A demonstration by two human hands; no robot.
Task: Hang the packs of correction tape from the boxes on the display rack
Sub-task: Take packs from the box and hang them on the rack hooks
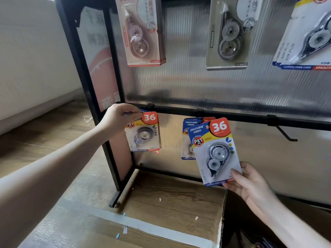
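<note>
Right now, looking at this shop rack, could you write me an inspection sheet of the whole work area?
Surface: wood-look floor; a taped cardboard box flap lies at the rack's foot.
Job's things: black display rack with a ribbed panel; blue "36" packs at its left hook and middle hook; one empty hook; pink, grey and blue packs hang on the upper row.
Clutter: small paper scraps on the box tape.
Grippers: left hand pinches the top of the left pack; right hand holds a loose pack by its bottom corner.
Cables: nothing seen.
Surroundings: pale wall at left.
</note>
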